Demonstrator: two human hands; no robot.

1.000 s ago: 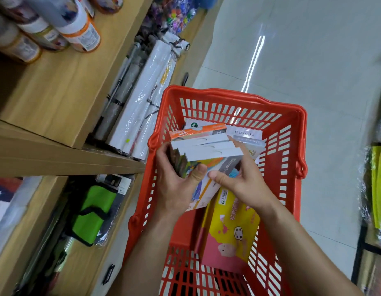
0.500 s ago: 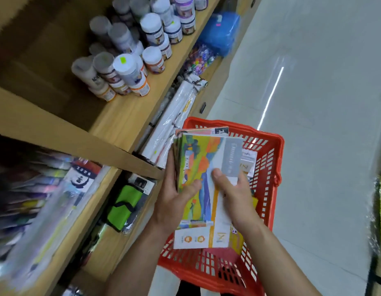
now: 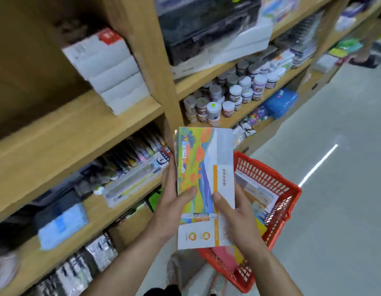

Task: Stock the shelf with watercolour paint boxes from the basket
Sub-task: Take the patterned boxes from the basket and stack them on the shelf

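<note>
I hold a stack of watercolour paint boxes upright in front of me, the top one printed with a bright landscape and a white side panel. My left hand grips the stack's left edge, thumb on the front. My right hand grips its right edge, thumb on the orange stripe. Below and to the right stands the red plastic basket on the floor, with more flat boxes inside. The wooden shelf rises on my left; a stack of white boxes lies on its upper board.
Small paint jars crowd the shelf beyond the wooden upright. Brush packs fill the board level with my hands. A blue plastic case sits lower right. A person's foot stands far down the grey-tiled aisle.
Both hands lifted the stack of boxes out of the basket and up to shelf height. The view swung up from the basket to the shelves.
</note>
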